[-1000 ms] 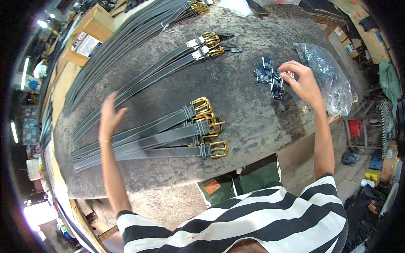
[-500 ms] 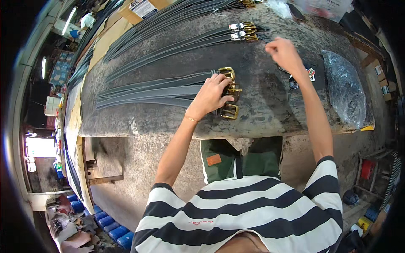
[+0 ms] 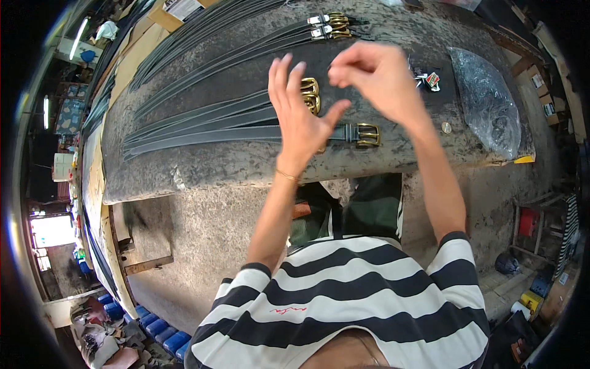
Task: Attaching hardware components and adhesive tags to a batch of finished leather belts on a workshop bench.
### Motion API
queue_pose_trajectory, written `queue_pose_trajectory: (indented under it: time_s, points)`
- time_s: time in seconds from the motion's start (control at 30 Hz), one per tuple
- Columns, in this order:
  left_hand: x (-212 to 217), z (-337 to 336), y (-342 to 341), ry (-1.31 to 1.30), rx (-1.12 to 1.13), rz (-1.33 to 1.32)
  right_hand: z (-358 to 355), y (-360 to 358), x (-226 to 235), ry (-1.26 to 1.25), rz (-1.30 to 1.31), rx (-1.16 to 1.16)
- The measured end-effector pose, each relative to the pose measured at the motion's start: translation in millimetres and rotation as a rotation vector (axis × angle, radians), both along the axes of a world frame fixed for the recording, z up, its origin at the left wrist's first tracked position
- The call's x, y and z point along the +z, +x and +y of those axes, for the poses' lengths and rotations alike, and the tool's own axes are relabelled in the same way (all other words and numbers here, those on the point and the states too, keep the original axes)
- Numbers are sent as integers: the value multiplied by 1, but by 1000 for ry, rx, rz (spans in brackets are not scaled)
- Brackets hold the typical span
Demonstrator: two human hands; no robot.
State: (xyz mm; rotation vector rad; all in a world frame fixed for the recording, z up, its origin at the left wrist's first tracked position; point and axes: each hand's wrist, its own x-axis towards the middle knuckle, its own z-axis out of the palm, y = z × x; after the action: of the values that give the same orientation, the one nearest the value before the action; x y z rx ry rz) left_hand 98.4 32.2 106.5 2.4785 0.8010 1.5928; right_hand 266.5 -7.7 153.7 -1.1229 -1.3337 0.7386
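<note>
My left hand (image 3: 301, 117) is lifted over the worn grey worktable (image 3: 233, 169), fingers spread and palm facing right, holding nothing. Beside it, my right hand (image 3: 375, 80) hovers with thumb and fingertips pinched together; I see nothing between them. Under both hands lie dark grey belts (image 3: 203, 132) side by side, their brass buckles (image 3: 367, 134) pointing right. One buckle shows between my hands. A small pile of dark clips (image 3: 427, 79) sits just right of my right hand.
A second group of belts with metal buckles (image 3: 329, 26) lies at the table's far side. A crumpled clear plastic bag (image 3: 485, 101) and a small round disc (image 3: 446, 128) lie at the right end. A red stool (image 3: 528, 221) stands on the floor.
My right hand came back from the clip pile toward the middle, fingers pinched. My left hand lifted off the belt buckles and now opens beside it.
</note>
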Motion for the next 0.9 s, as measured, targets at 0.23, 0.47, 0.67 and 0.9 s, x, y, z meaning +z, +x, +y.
queue_pose_trajectory:
  time_s: [0.23, 0.47, 0.67, 0.9]
  points:
    - [27, 52, -73, -873, -396, 520, -8, -28, -83, -97, -313, 100]
    - [-8, 57, -79, -453, -414, 811, -27, -52, -124, -135, -1046, -79]
    - [-37, 33, -68, -263, -370, 731, -49, -50, -114, -298, -984, -293]
    - [-47, 33, -76, -231, -363, 677, -48, -43, -119, -233, -982, -220]
